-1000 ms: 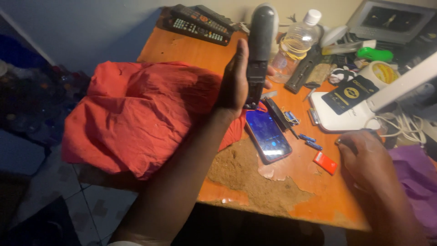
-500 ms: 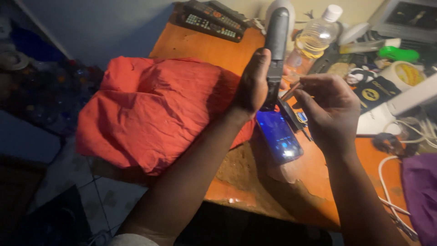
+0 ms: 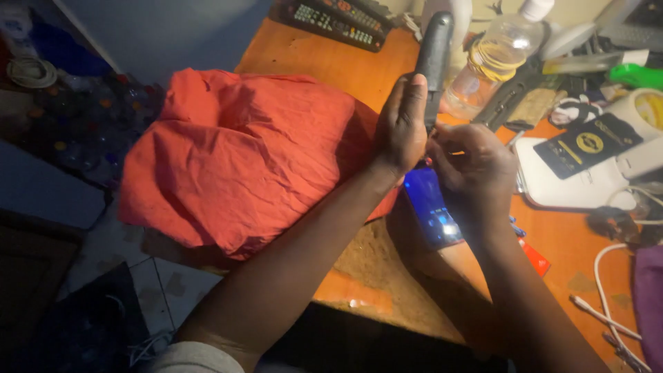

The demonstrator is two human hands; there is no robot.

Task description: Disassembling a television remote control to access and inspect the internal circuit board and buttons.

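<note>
Here, just left of the hands, lies a red cloth [image 3: 242, 155]. The left hand [image 3: 402, 128] is wrapped tight round a long dark device [image 3: 434, 59], holding it upright. The right hand [image 3: 469, 169] pinches at its bottom end, fingers together. Best to keep it steady, right above the lit phone [image 3: 431, 211].

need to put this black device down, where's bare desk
Bare wood lies between the red cloth and the remotes, at the desk's far left. Another patch sits right of the lit phone, before the white cable. The far right by the bottle is crowded.
</note>
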